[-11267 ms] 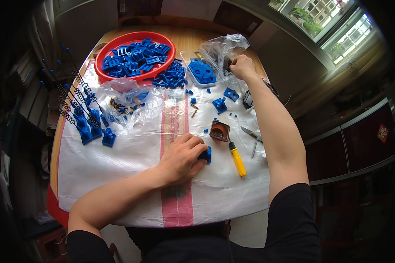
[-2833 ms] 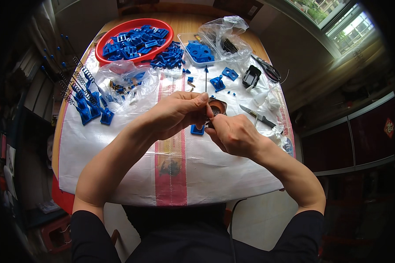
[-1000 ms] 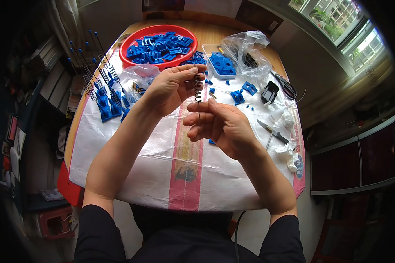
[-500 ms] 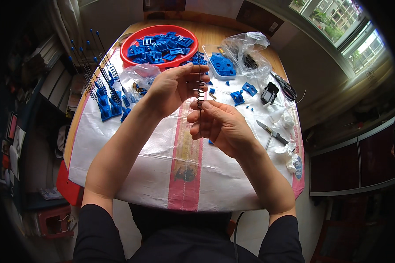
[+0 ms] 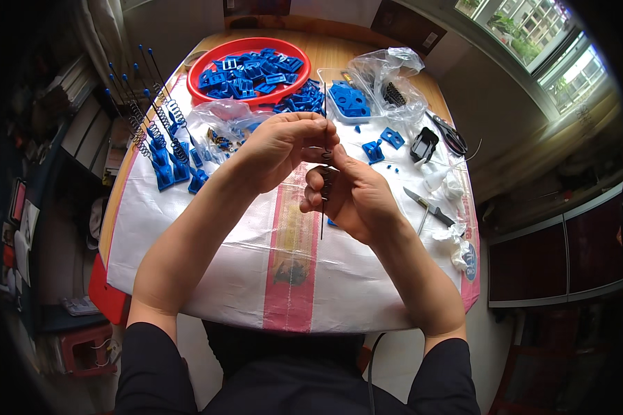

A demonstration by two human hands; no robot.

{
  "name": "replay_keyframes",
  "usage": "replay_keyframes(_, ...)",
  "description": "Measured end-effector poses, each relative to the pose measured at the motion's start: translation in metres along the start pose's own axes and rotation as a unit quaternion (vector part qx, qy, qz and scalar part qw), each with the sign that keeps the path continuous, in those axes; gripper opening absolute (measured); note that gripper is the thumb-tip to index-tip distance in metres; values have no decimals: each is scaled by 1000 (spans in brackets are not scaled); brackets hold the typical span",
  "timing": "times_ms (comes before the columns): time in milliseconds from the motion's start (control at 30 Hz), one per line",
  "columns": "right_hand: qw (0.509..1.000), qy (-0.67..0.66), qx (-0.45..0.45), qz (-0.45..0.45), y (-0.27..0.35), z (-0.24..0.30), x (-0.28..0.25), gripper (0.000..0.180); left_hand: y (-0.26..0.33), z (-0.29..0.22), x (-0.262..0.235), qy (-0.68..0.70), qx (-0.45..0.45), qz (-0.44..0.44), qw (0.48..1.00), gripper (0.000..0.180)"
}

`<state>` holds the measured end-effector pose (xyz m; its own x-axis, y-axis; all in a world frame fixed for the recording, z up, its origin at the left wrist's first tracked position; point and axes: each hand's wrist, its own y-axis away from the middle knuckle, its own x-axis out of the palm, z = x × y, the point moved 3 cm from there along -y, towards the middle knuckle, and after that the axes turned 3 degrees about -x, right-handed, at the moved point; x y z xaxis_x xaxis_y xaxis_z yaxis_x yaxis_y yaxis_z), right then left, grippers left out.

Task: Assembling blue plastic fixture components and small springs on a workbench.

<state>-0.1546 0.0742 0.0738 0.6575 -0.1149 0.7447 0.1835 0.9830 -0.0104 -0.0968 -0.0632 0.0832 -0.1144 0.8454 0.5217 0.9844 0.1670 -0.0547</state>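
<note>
- So, far left: finished rod-and-spring assemblies (image 5: 160, 142) stand in a row, several done.
- Left hand (image 5: 282, 142) pinches thin rod (image 5: 323, 200) top, over the table middle.
- Right hand (image 5: 353, 197) grips its spring (image 5: 327, 176); seems mid-assembly.
- Red tray (image 5: 208, 62): many blue parts (image 5: 253, 69) left.

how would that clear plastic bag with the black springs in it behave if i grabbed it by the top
The clear plastic bag looks thin and crumpled, so it would probably sag and fold rather than keep its shape. The black springs lie loose at its bottom, so they would likely slide and bunch to the lowest point. It seems light for its size.
</note>
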Motion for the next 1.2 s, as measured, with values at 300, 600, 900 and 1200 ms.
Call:
replay_keyframes(300,999,-19,14,-40,4,-7,9,32,1,-2,3,-57,23,22,998,29)
replay_keyframes(600,999,41,6,21,1,-10,1,43,12,-21,15,-242,-13,-55,969,32)
replay_keyframes(900,994,19,56,91,2,-15,-2,44,11,-20,9,-245,5,55,968,35)
replay_keyframes(1200,989,48,108,92,7,-24,-6,37,9,-7,-3,-208,-61,136,967,35)
